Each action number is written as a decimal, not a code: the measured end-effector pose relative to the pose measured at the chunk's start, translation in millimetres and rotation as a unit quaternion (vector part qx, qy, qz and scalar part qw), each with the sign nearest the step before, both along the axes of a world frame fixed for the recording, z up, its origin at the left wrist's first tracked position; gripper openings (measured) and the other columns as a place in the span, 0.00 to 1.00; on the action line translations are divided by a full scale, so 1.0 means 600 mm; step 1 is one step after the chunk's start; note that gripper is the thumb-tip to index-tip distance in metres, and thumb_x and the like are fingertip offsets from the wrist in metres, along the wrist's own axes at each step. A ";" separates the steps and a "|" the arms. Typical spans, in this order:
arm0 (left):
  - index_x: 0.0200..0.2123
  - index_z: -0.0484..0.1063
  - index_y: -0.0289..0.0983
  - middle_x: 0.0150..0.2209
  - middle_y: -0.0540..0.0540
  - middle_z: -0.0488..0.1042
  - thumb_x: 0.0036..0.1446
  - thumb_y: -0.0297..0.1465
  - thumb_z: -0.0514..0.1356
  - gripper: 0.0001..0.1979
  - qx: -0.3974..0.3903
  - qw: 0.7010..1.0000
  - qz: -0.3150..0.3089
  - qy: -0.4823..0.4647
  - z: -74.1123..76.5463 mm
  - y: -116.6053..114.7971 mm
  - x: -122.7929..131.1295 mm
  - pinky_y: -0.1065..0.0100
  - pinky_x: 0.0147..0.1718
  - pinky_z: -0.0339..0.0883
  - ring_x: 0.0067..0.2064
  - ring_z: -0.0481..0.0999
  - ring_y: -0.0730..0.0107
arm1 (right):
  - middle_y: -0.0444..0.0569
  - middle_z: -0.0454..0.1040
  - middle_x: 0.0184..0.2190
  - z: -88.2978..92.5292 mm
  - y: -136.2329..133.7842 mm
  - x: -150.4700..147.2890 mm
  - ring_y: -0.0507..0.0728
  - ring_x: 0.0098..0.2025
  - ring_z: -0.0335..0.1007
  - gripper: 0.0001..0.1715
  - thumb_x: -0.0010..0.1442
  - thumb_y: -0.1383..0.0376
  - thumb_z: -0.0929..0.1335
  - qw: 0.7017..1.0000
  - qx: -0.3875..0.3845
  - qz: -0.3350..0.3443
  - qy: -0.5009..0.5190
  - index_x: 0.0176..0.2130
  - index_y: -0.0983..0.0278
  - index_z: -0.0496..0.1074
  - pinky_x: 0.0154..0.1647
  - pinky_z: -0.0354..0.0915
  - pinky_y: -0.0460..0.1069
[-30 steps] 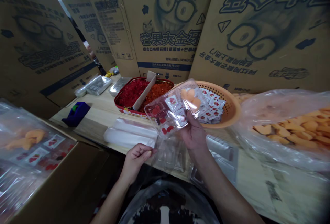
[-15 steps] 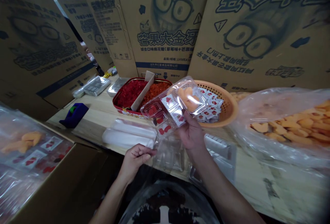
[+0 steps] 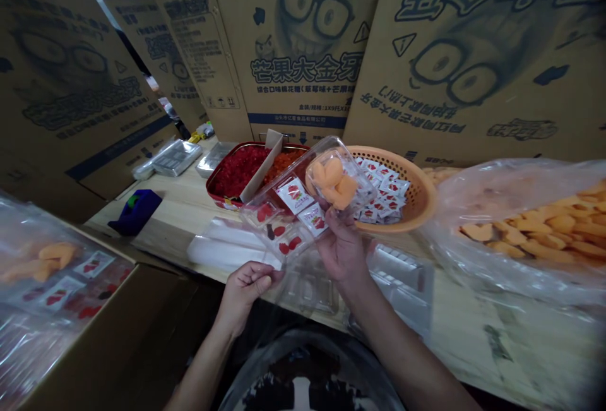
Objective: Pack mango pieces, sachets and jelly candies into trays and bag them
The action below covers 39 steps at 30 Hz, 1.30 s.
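Observation:
My right hand [image 3: 343,244] grips a clear plastic tray [image 3: 265,193] by its near edge and holds it tilted above the table. In its compartments lie orange puffy candies [image 3: 334,180], two white sachets with red print [image 3: 294,194] and several red and dark pieces [image 3: 288,245]. Lower left of the tray, my left hand [image 3: 249,291] is closed in a pinch on what looks like a clear plastic bag, faint and hard to make out. Under the hands, empty clear trays [image 3: 310,288] lie on the table. A stack of clear plastic bags [image 3: 227,244] lies just beyond my left hand.
Behind the tray stand a red tin [image 3: 239,171] of red and orange bits and an orange basket [image 3: 421,193] of sachets. A large bag of orange candies [image 3: 544,234] lies right. Left are a blue tape dispenser [image 3: 137,212] and an open carton [image 3: 118,335] with packed trays.
The filled tray has moved left and tipped to show its contents more squarely. My right hand moved slightly left with it; my left hand shifted a little, still pinched.

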<state>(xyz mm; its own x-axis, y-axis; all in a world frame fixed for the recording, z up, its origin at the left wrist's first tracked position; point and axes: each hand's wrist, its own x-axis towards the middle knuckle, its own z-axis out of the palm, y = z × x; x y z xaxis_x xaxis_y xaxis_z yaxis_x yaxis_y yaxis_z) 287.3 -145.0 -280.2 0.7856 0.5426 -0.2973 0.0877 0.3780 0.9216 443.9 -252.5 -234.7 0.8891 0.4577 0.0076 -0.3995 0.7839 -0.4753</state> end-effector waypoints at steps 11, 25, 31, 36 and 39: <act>0.32 0.71 0.34 0.31 0.44 0.78 0.45 0.34 0.64 0.11 -0.039 0.997 0.058 -0.030 0.018 0.005 0.000 0.64 0.38 0.69 0.36 0.77 0.63 | 0.40 0.77 0.31 -0.017 -0.017 0.016 0.52 0.40 0.72 0.14 0.42 0.72 0.72 0.998 -0.059 0.023 -0.014 0.32 0.59 0.71 0.47 0.66 0.50; 0.34 0.73 0.32 0.29 0.46 0.76 0.43 0.32 0.66 0.13 0.043 0.999 0.030 -0.010 0.042 0.030 0.012 0.74 0.31 0.66 0.30 0.74 0.73 | 0.43 0.77 0.33 -0.006 0.000 0.004 0.51 0.35 0.71 0.18 0.41 0.71 0.74 0.980 -0.134 0.128 -0.073 0.34 0.61 0.71 0.39 0.67 0.45; 0.30 0.71 0.33 0.23 0.52 0.72 0.44 0.31 0.65 0.10 -0.082 0.994 0.049 -0.058 0.050 0.044 0.033 0.74 0.28 0.66 0.24 0.71 0.77 | 0.41 0.75 0.32 -0.006 0.013 -0.003 0.51 0.34 0.70 0.14 0.43 0.69 0.72 0.968 -0.172 0.142 -0.115 0.33 0.62 0.70 0.41 0.66 0.48; 0.32 0.71 0.33 0.26 0.49 0.74 0.46 0.30 0.64 0.09 -0.130 0.991 0.010 -0.042 0.052 0.045 0.026 0.71 0.26 0.67 0.25 0.73 0.74 | 0.40 0.71 0.43 0.003 0.019 0.008 0.53 0.44 0.67 0.30 0.44 0.71 0.71 0.971 -0.158 0.120 -0.134 0.46 0.54 0.65 0.46 0.65 0.50; 0.33 0.71 0.33 0.27 0.48 0.74 0.48 0.31 0.63 0.09 -0.156 0.986 -0.008 -0.051 0.050 0.045 0.023 0.68 0.29 0.68 0.27 0.74 0.71 | 0.39 0.70 0.42 -0.003 0.027 0.022 0.52 0.41 0.68 0.32 0.45 0.67 0.72 0.968 -0.201 0.083 -0.126 0.49 0.50 0.63 0.40 0.66 0.48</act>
<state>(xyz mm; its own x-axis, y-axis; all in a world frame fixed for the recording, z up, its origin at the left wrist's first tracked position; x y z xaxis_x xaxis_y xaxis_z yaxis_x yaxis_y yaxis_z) 301.2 -118.0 -250.2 0.8278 0.4248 -0.3665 0.0078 0.6443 0.7647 457.1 -236.2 -236.7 0.7964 0.6047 0.0067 -0.3354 0.4509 -0.8271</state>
